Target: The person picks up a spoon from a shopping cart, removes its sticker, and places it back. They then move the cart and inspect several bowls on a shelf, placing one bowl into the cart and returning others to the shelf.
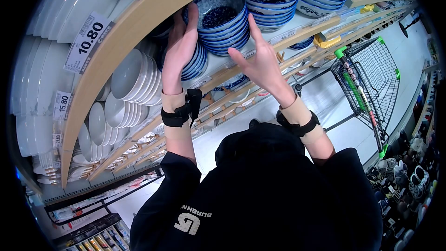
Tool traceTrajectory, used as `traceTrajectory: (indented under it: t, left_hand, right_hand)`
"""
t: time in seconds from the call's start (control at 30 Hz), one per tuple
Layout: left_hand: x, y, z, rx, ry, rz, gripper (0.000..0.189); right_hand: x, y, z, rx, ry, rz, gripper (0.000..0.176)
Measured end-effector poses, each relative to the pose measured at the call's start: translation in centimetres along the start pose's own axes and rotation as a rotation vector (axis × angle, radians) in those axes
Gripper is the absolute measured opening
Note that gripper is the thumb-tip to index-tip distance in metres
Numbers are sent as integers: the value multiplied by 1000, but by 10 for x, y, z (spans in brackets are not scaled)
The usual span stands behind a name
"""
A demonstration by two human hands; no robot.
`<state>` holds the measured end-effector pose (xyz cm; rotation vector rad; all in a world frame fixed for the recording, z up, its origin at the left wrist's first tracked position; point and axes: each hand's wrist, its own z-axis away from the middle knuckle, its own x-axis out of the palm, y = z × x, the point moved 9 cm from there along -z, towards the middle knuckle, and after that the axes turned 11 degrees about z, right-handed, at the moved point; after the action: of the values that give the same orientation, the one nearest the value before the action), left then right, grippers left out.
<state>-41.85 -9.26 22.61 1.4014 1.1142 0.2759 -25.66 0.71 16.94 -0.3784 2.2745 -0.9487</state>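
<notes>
A stack of blue-and-white patterned bowls [222,16] stands on the shelf between my two hands. My left hand [180,46] lies along the left side of the stack, its fingers stretched up and a fingertip right at the top bowl's rim. Some of its fingers are hidden behind the hand. On the other side, my right hand [260,60] has its thumb and index finger spread, the index fingertip close to the stack's right edge. Another stack of blue bowls [196,62] sits just below and behind my left wrist.
More blue bowl stacks [269,0] stand to the right. White bowls [132,76] and white plates [95,2] fill the shelves at left, behind a wooden shelf edge [100,62] with price tags [88,42]. A shopping cart [367,83] stands in the aisle at right, near shoes [413,181].
</notes>
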Motion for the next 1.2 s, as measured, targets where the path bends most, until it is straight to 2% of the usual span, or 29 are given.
traceTrajectory:
  t: [0.03, 0.13, 0.23, 0.37, 0.5, 0.67, 0.87, 1.07, 1.17, 1.2]
  left_hand:
    - [-1, 1, 1, 14, -4, 13, 83]
    - [-4, 22, 20, 182, 170, -72, 75]
    - [9, 61, 43, 544, 138, -217, 64]
    - [37, 86, 55, 895, 57, -458, 58]
    - [52, 76, 42, 710, -107, -397, 56]
    - [60, 74, 27, 544, -208, -567, 55]
    - [69, 74, 21, 526, -298, -679, 51]
    - [64, 71, 18, 660, -265, -642, 52]
    - [62, 75, 21, 501, -308, -507, 54]
    - [56, 86, 29, 592, -225, -451, 53]
  right_hand:
    - [-2, 0, 2, 7, 13, -21, 91]
    - [-6, 11, 9, 16, 77, 42, 90]
    - [-7, 20, 16, 12, 95, 117, 86]
    - [-3, 20, 11, -78, 110, 192, 82]
    - [-3, 21, 5, -116, 151, 211, 84]
    - [-2, 22, 3, -73, 133, 231, 90]
    - [-6, 18, 6, -152, 260, 262, 88]
    - [-5, 16, 8, -145, 277, 314, 85]
    - [-6, 21, 7, -92, 226, 277, 82]
    - [-12, 19, 7, -116, 249, 267, 78]
